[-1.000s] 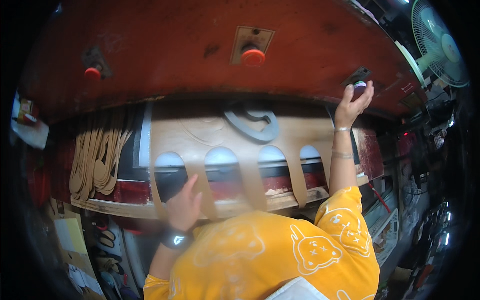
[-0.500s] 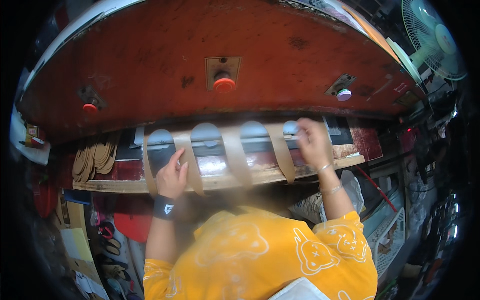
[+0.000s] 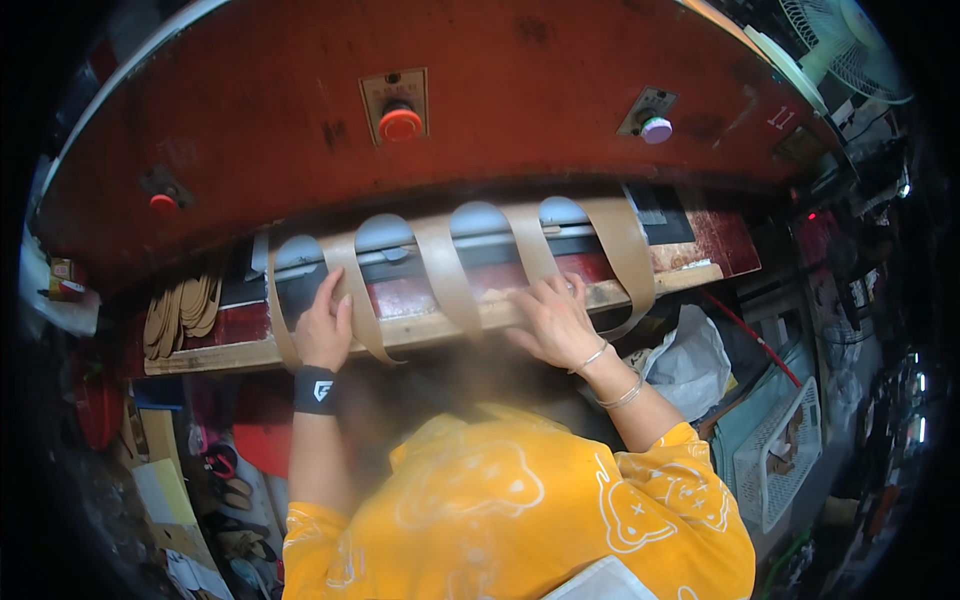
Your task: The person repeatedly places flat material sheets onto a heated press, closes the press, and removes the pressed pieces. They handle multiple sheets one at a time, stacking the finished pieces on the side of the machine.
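A tan sheet material (image 3: 447, 275) with a row of rounded cut-outs lies across the machine's bed, its long strips draping over the front edge. My left hand (image 3: 325, 330), with a black wristband, rests at one of the left strips. Its index finger is stretched along the strip and the thumb stands apart. My right hand (image 3: 560, 320), with thin bangles on the wrist, is at the lower part of a strip right of the middle, its fingers bent but spread. The end of that strip is hidden behind the hand. Another wide strip (image 3: 625, 255) curves down to its right.
A red machine front (image 3: 270, 120) rises beyond the bed, carrying a red push button (image 3: 400, 125) and a lilac one (image 3: 655, 130). Cut tan pieces (image 3: 185, 315) are piled at the left. A wooden ledge (image 3: 430, 328) runs along the front. A white basket (image 3: 775, 460) stands lower right.
My right hand has come from the sheet's far right end toward me and left, to a strip at the front edge. The rightmost strip now hangs in view. My left hand stays by its strip.
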Demonstrator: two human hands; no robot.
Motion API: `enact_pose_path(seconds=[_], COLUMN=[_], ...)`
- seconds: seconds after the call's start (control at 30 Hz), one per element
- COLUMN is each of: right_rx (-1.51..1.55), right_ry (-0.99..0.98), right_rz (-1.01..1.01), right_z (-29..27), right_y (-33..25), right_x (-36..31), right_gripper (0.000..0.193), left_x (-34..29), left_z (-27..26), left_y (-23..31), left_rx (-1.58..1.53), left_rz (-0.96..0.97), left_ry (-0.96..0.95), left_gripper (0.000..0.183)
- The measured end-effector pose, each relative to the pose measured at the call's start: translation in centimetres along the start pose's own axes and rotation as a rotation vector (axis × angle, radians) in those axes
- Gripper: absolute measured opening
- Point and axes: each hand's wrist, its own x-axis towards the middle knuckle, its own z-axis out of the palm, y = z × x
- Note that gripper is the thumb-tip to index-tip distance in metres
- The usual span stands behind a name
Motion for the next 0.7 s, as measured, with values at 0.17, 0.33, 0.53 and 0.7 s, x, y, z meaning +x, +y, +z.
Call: enact_pose_path(seconds=[0.17, 0.33, 0.53, 0.7], right_rx=[0.015, 0.739, 0.231, 0.206], right_ry=[-0.166, -0.529, -0.103, -0.119], right_rz=[0.002, -0.017, 0.068, 0.034], right_z=[-1.8, -5.2, 0.4, 3.1], right_y=[0.3, 4.7, 3.2, 2.5], right_x=[1.1, 9.1, 21.6, 25.7], right_gripper=[0.047, 0.045, 0.086, 0.086], left_x=[-0.2, 0.2, 0.5, 1.0], left_z=[-0.1, -0.4, -0.6, -1.1], left_y=[0.2, 1.1, 1.1, 0.6], left_rx=[0.024, 0.041, 0.02, 0.002], left_rz=[0.0, 0.032, 0.013, -0.001], left_ry=[-0.012, -0.049, -0.129, -0.204], left_gripper=[0.04, 0.045, 0.043, 0.043])
